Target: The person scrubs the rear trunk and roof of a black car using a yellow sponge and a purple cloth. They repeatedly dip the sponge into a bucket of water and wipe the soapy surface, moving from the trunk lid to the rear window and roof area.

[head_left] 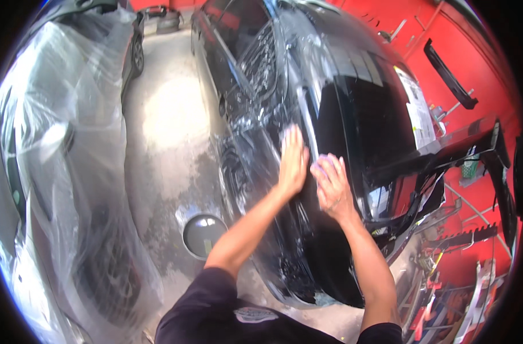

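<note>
Beneath both hands is a black car [330, 132], its left part wrapped in clear, wrinkled plastic film [255, 149] and its right part bare and glossy. My left hand [293, 163] lies with fingers stretched out along the edge of the film. A pale smear of something shows by its fingertips, too blurred to name. To its right, on the bare black panel's border, my right hand [333, 186] has curled fingers pressed together around something pale pinkish-purple, mostly hidden. A bright strip [307, 117] runs along the panel ahead of both hands.
Another car under translucent plastic sheeting [72, 155] stands at the left. A round dark basin [204, 236] sits on the concrete floor [164, 132]. A black panel on a stand [445, 152], papers [416, 109] and several car parts are at the right, before a red wall [473, 51].
</note>
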`<act>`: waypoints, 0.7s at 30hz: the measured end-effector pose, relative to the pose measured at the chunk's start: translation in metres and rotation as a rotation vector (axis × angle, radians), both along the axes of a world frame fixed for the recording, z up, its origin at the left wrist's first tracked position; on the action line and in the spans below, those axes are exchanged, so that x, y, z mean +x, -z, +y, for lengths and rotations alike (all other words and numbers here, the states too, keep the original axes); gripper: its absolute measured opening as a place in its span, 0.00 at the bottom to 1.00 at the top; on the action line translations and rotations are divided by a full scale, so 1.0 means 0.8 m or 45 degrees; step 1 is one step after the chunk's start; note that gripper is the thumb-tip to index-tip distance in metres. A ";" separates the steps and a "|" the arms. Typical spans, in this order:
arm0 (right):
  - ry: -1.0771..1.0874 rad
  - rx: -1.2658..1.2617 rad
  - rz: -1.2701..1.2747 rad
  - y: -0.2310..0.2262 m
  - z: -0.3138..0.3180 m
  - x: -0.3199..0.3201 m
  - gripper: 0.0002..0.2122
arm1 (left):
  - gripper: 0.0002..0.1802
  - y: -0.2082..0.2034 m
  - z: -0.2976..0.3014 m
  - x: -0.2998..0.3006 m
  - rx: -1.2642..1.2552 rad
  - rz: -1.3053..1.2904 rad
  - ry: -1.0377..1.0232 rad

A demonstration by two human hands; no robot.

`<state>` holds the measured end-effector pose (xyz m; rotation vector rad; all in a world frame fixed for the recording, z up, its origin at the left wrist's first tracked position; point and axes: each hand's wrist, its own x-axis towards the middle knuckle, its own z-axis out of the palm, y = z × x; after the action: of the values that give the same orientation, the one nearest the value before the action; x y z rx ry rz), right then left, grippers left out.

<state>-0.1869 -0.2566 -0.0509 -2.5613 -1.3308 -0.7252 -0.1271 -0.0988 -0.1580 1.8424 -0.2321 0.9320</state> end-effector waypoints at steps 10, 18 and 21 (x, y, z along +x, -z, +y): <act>0.111 -0.107 0.035 -0.017 0.017 -0.004 0.25 | 0.34 -0.100 0.076 0.154 0.163 -0.087 0.013; 0.197 -0.140 -0.022 -0.004 0.009 -0.009 0.25 | 0.38 0.023 0.019 -0.003 0.433 -0.038 0.409; 0.196 -0.120 -0.013 -0.003 0.012 -0.011 0.25 | 0.37 -0.039 0.052 0.061 0.365 -0.266 0.315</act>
<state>-0.1955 -0.2473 -0.0482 -2.7626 -1.2084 -0.7184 -0.0780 -0.0574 -0.1269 1.9178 -0.7388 0.9524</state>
